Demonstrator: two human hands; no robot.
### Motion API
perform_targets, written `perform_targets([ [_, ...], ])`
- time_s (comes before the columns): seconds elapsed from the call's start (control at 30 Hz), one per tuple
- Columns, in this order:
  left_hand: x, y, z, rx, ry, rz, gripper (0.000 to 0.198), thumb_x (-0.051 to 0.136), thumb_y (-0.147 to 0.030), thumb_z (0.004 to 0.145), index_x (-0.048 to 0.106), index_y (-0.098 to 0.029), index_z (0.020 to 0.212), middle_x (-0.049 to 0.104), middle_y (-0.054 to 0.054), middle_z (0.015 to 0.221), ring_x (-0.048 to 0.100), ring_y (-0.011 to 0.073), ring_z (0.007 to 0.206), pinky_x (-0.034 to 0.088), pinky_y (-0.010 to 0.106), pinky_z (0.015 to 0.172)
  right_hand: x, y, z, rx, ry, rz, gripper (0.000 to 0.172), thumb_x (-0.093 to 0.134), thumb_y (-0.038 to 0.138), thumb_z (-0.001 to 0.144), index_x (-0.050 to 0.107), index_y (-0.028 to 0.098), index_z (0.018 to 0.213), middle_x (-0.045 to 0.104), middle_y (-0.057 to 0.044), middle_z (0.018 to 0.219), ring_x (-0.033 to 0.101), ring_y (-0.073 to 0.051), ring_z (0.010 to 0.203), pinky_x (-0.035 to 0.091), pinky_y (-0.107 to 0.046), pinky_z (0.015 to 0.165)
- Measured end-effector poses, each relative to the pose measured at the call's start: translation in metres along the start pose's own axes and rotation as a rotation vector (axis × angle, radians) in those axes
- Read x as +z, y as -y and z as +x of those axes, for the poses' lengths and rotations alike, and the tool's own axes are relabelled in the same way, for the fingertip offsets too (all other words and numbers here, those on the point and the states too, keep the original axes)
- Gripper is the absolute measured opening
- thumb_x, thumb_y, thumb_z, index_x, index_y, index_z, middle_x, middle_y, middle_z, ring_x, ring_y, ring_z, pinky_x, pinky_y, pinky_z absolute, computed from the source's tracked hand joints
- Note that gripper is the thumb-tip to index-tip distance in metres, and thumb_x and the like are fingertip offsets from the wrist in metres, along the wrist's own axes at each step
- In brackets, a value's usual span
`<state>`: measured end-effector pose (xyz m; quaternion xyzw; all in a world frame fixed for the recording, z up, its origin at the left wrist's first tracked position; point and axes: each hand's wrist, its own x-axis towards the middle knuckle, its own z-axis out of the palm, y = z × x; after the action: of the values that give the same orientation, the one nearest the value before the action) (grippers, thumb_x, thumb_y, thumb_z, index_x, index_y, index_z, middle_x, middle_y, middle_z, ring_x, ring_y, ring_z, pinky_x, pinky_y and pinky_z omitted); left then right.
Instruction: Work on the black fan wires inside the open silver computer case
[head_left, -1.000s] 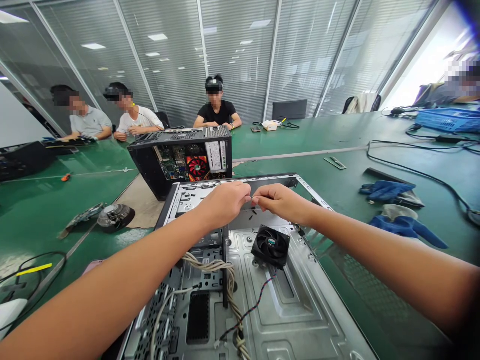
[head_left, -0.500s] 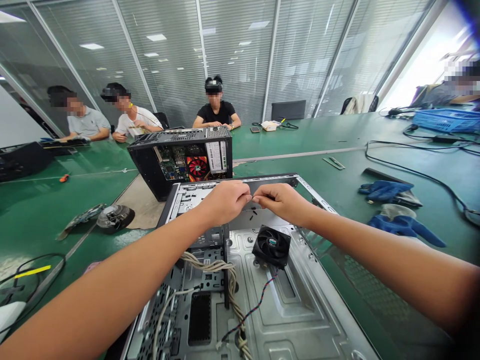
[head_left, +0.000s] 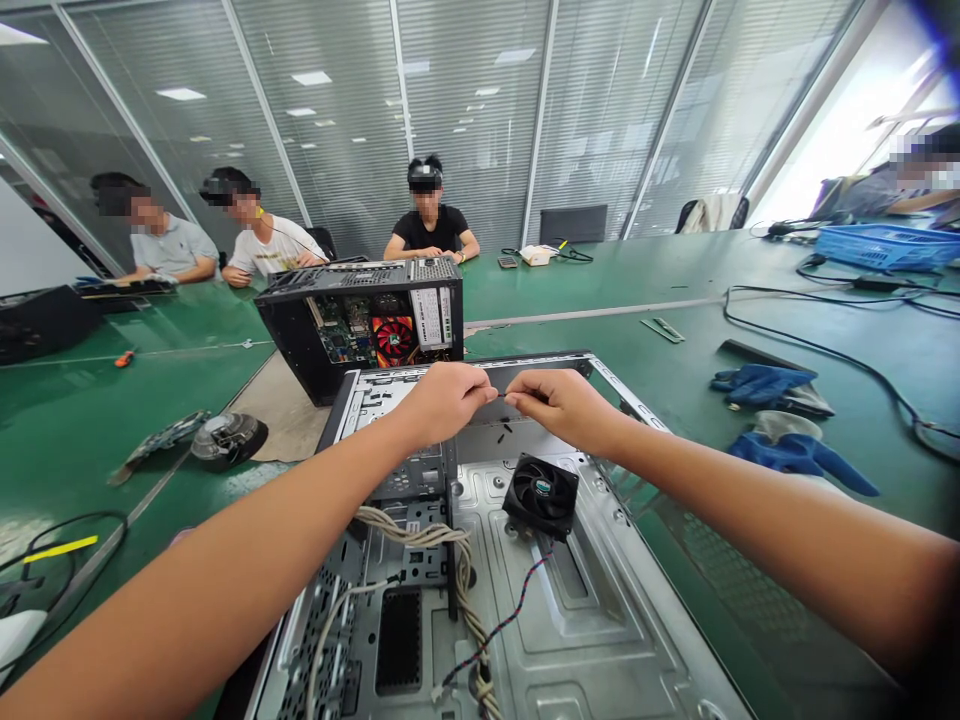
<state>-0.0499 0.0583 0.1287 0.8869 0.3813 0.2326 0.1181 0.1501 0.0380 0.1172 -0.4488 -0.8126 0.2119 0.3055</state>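
- Sliver: dark, too small to identify, at the centre of the clock face, above the open case.
- Left hand: at 9 o'clock from the sliver, thumb and finger pinching its near end.
- Right hand: at 3 o'clock, thumb and finger pinching the other end; the two hands are slightly apart.
- Fan: black, at 5 o'clock, in the case, its lead trailing towards 7.
- Dark bits: at 6 o'clock, near the hands, inside the case.
- Beige cables: at 7 o'clock, in the case.
- Second case: upright at 10 o'clock, red fan inside.
- Gloves: blue and grey, at 3 o'clock, on the green table.
- Person in black: seated at 11 o'clock, across the table.
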Motion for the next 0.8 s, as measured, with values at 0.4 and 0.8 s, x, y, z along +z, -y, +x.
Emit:
perform_targets([
  [0.4, -0.0021, 0.0014, 0.0002, -0.087, 0.08, -0.104, 0.033, 0.046, -0.03, 0.093, 0.068, -0.016, 0.073, 0.069, 0.001, 0.073, 0.057, 0.0122, 0.066, 0.041, 0.026, 0.067, -0.0026, 0.0032, -0.001, -0.018, -0.029, -0.029, 0.017, 0.053, 0.028, 0.084, 0.058, 0.021, 0.07, 0.054, 0.0, 0.062, 0.043, -0.014, 0.06, 0.031, -0.03, 0.059],
  [0.8, -0.0034, 0.0009, -0.0001, -0.1, 0.155, -0.199, 0.036, 0.043, -0.03, 0.094, 0.067, -0.016, 0.072, 0.07, 0.002, 0.072, 0.06, 0.012, 0.068, 0.042, 0.025, 0.068, -0.0029, 0.0018, -0.0026, -0.05, -0.034, -0.014, 0.016, 0.053, 0.028, 0.083, 0.058, 0.021, 0.069, 0.055, 0.0, 0.063, 0.044, -0.014, 0.061, 0.031, -0.03, 0.06],
])
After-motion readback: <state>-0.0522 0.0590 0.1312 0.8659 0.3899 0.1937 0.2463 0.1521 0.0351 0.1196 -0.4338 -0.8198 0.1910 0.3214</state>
